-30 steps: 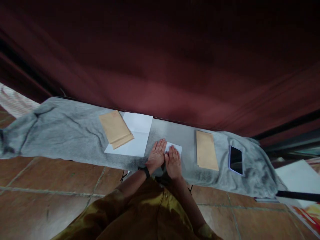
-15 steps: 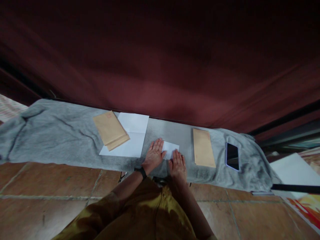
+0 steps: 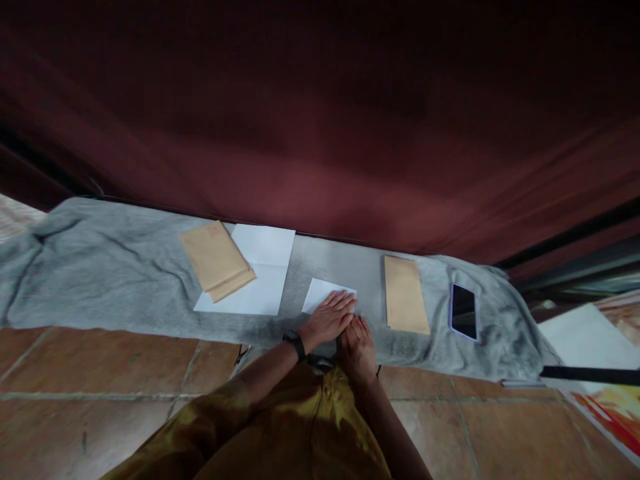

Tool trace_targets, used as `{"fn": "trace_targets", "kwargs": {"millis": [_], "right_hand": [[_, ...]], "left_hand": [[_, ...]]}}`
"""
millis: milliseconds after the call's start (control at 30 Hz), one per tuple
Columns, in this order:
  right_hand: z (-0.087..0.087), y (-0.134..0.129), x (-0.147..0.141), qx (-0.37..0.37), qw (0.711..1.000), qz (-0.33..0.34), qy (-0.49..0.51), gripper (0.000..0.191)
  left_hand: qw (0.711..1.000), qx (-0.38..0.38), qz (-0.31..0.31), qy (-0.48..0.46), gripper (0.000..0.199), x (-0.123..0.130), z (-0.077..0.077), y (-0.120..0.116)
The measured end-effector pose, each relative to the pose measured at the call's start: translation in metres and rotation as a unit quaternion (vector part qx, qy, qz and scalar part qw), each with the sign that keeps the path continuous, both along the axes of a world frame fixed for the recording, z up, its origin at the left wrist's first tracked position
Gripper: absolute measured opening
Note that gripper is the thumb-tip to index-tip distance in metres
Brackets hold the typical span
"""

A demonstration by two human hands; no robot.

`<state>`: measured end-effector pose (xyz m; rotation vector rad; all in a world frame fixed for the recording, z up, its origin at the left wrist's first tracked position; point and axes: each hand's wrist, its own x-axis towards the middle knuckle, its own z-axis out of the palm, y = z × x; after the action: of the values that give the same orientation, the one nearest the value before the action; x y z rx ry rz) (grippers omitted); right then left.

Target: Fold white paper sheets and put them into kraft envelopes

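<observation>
A small folded white paper (image 3: 316, 292) lies on the grey cloth (image 3: 145, 293) in front of me. My left hand (image 3: 331, 318) rests flat over its right part, with the fingers pointing up and to the right and no object in its grasp. Beside it, my right hand (image 3: 359, 343) touches the paper's lower right corner, its fingers extended and partly next to the left fingertips. Farther left, brown envelopes (image 3: 213, 257) overlap a larger creased white sheet (image 3: 265, 273). To the right of my hands lies another brown envelope stack (image 3: 406, 293).
A phone (image 3: 464, 311) lies on the cloth at the right. Behind the narrow covered surface hangs a dark red curtain (image 3: 320, 167). White sheets (image 3: 590, 340) and a black bar (image 3: 590, 375) are at the far right, above a tiled floor (image 3: 115, 367).
My left hand has slid right across the small paper, uncovering its left side. My right hand has shifted slightly down, off most of the paper.
</observation>
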<state>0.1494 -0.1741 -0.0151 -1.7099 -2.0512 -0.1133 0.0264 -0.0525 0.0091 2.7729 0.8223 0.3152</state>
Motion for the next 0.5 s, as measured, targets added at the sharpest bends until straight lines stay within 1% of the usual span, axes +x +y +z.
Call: {"fn": "trace_targets", "kwargs": {"millis": [133,367,500], "right_hand": [[-0.001,0.000,0.002,-0.006,0.999,0.000,0.049,0.047],[0.001,0.001,0.003,0.019,0.993,-0.003,0.112,0.047],[0.003,0.001,0.003,0.038,0.989,-0.013,0.143,0.040]], "left_hand": [[1.000,-0.003,-0.009,-0.003,0.051,0.006,0.000,0.008],[1.000,0.000,-0.007,-0.002,0.054,0.016,0.000,0.021],[1.000,0.005,-0.012,0.000,0.052,0.012,0.002,0.021]]}}
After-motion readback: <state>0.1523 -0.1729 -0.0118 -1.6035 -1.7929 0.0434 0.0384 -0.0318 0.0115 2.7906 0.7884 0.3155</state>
